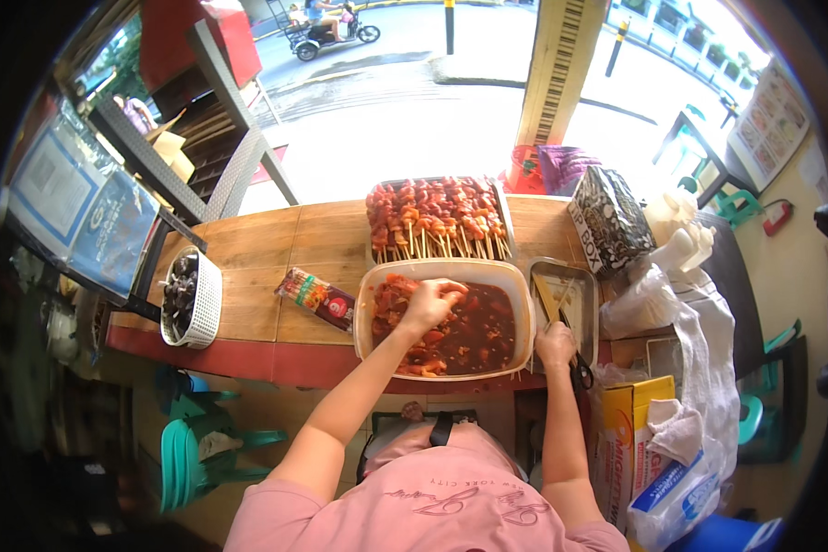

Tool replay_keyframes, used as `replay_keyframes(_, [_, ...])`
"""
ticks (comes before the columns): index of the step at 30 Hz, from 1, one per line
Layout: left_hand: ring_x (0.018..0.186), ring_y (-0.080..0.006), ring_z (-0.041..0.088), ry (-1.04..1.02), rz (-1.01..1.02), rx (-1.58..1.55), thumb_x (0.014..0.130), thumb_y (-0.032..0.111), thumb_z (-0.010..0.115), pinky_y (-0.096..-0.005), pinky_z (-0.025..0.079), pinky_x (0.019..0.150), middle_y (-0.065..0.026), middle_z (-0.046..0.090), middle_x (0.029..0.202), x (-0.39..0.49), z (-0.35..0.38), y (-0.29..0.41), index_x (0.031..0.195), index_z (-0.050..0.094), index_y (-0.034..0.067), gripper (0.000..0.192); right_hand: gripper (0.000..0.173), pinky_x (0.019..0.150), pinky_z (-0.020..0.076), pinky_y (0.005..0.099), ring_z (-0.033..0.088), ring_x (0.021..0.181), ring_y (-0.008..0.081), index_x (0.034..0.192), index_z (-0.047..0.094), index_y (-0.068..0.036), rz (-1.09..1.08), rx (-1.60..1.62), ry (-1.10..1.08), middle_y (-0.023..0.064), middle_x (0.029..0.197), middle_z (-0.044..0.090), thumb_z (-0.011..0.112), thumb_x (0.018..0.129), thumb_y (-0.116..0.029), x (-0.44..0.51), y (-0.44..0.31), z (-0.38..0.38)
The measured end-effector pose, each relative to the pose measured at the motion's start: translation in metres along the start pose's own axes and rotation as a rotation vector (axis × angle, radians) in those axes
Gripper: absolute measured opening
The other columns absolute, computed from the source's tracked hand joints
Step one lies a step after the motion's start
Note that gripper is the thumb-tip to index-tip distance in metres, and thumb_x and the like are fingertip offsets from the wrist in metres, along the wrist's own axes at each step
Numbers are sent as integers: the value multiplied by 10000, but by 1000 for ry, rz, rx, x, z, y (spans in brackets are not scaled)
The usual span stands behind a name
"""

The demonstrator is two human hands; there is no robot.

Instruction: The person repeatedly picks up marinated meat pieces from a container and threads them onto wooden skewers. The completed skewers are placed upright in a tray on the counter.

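A white plastic tub (361,310) holds raw meat pieces in dark red marinade (490,317). Over the tub, my left hand (433,303) has its fingers bent down at the meat; whether they grip a piece cannot be told. My right hand (555,345) is beside the tub's right wall, at the near part of a metal tray (591,303). Bamboo skewers (546,297) lie in that tray, reaching to my right fingers, whose grip is unclear. Black-handled scissors (582,372) are next to this hand. Behind the tub, a tray (510,228) bears many skewers of raw meat (438,214).
On the wooden table (248,255) are a white basket (210,303) of dark items at left and a printed packet (317,297) by the tub. A patterned box (614,214) and plastic bags (642,303) are at right. Green stools (186,455) stand below left.
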State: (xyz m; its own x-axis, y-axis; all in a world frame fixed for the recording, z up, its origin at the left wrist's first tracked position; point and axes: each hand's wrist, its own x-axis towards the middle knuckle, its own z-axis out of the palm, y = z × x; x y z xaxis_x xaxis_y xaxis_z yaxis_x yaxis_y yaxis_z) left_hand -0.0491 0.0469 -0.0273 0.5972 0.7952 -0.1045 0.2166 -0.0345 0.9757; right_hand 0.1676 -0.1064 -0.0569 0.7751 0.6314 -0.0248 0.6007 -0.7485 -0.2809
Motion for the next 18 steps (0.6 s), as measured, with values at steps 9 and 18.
replay_keyframes(9, [900,-317,664,-500,280,1038,653,77,694,-392,531,795,-156,697,878,10,81,-6,980,709,55,327,155,715,520,438,661,794,372,814,654,6,-80,178,60,207,814,669,597,769,-131,1,10,-6])
replay_keyframes(18, [807,-235,689,-492,-47,176,841,69,614,-375,535,785,-154,701,879,27,49,-28,992,672,-47,199,85,737,462,440,595,818,366,881,563,0,-36,419,167,183,879,618,581,858,-80,-30,30,-60])
